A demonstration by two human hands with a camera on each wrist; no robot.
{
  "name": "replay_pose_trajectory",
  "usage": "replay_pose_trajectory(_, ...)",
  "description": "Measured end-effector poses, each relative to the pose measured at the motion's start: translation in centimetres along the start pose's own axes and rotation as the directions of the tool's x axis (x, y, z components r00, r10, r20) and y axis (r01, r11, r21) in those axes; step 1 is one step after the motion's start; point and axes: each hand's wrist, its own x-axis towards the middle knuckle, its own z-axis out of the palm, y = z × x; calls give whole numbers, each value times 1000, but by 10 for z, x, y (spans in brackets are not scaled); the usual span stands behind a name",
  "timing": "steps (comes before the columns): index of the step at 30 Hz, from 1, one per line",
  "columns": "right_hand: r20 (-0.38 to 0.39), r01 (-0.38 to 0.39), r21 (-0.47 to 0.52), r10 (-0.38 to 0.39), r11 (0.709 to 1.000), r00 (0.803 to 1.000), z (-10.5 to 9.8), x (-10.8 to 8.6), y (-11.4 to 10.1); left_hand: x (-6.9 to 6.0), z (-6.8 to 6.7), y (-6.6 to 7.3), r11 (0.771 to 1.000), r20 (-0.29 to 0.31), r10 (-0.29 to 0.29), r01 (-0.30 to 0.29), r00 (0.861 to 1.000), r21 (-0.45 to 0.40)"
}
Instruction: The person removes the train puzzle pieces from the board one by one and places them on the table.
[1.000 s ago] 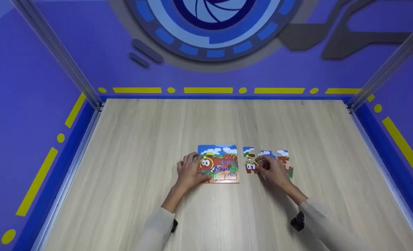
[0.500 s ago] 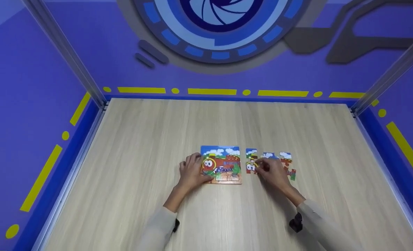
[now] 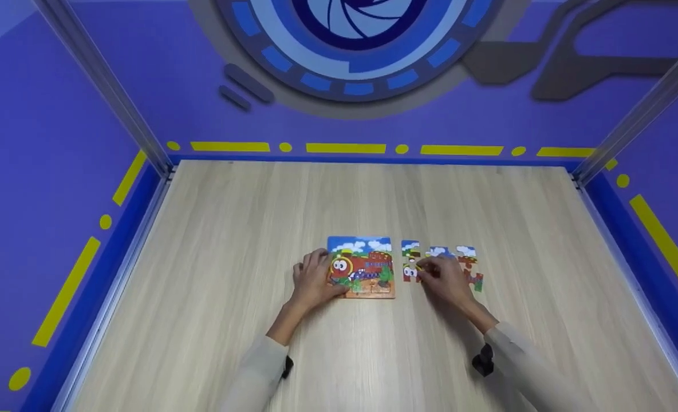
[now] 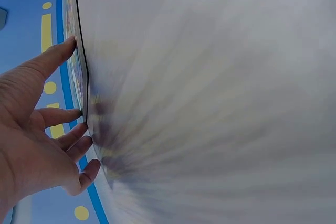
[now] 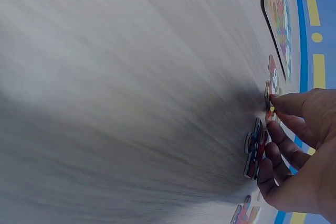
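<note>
Nearest me, my pale sleeves (image 3: 253,372) reach over the worktop (image 3: 373,355). Past them, my left hand (image 3: 314,280), fingers spread, touches the left side and near edge of the picture puzzle (image 3: 367,274). Right of it, my right hand (image 3: 448,281) pinches a puzzle piece (image 5: 272,110) between thumb and forefinger. Loose pieces (image 3: 410,247) lie around that hand; a blue wall (image 3: 442,129) stands beyond.

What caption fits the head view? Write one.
Left hand touching the picture board, right hand at puzzle pieces beside it.
</note>
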Motion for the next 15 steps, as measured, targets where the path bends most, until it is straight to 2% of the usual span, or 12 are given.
replay_pose_trajectory(10,16,-25,54,25,998,1000,-5,-4,-9,0,-4,2,1000,23,-5,5,1000,-27)
replay_pose_trajectory(15,39,17,90,-20,996,999,-2,-6,-20,1,-5,6,999,13,-17,17,1000,-42)
